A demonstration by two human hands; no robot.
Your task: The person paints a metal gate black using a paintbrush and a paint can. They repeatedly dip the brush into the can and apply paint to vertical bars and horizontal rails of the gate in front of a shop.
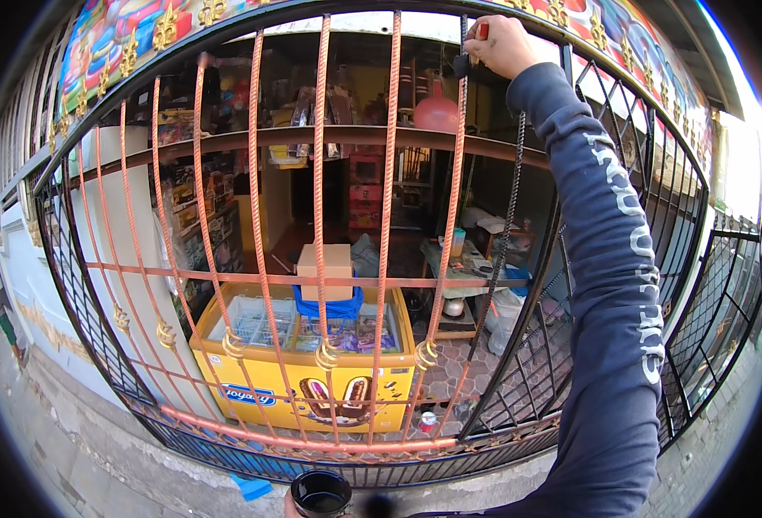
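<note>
At the upper right, my right hand (503, 47) is raised and closed on a paintbrush with a red handle (483, 31). Its dark bristles are against a twisted metal bar (458, 164) of the window grille. That bar is black near the top and reddish-orange below. To its right, another twisted bar (507, 216) is black along most of its length. Low at the bottom edge, my left hand (291, 506) holds a round black cup (321, 494) with dark, shiny liquid in it. Only a little of that hand shows beside the cup.
Reddish-orange bars and a cross rail (294, 135) span the grille, with black lattice panels (648, 181) at both sides. Behind stand a yellow chest freezer (312, 393), a cardboard box (325, 268) on it and a pink balloon (435, 114). A blue scrap (251, 488) lies below.
</note>
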